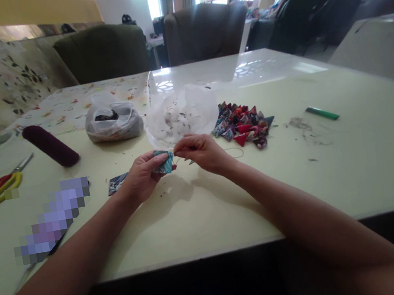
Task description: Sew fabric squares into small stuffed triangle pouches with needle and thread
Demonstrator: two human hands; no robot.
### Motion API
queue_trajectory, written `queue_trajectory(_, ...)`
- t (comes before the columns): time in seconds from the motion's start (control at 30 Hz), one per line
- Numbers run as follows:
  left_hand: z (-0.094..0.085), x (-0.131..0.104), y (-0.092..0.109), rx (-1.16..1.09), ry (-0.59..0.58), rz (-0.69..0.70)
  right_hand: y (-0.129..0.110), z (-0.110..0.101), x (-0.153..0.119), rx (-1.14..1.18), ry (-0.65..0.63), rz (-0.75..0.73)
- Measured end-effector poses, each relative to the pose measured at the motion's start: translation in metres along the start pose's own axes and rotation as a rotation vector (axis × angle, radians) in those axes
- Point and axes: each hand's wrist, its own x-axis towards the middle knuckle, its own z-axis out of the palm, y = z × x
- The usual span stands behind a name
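Centrally, just before the white plastic bag (pixel 180 115) on the table (pixel 336 169), left hand (pixel 141 177) pinches a teal fabric piece (pixel 165 163); right hand (pixel 201 152) beside it, grip closed on thread. Pile of folded fabric triangles (pixel 242 125) right of the bag.

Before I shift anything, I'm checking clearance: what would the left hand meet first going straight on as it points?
Probably the right hand: the left hand, holding a teal fabric piece, points right toward it.
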Motion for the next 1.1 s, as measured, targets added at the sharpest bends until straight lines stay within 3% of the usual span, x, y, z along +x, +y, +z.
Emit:
queue_trajectory(0.27,0.002,-0.002,-0.003,0.000,-0.015,-0.029,-0.001,0.005,-0.001,-0.026,0.006,-0.020)
queue_trajectory(0.5,0.003,-0.003,-0.006,0.117,0.009,0.085,-0.005,0.015,-0.006,-0.163,0.067,-0.062)
queue_trajectory(0.67,0.006,-0.006,-0.009,0.301,0.044,0.223,-0.004,0.020,-0.008,-0.352,0.044,-0.182)
queue_trajectory(0.9,0.007,-0.007,-0.013,0.641,0.114,0.341,-0.009,0.025,-0.011,-0.862,-0.007,-0.318)
queue_trajectory(1.1,0.011,-0.010,-0.010,0.762,0.134,0.392,-0.006,0.021,-0.010,-0.906,0.030,-0.536)
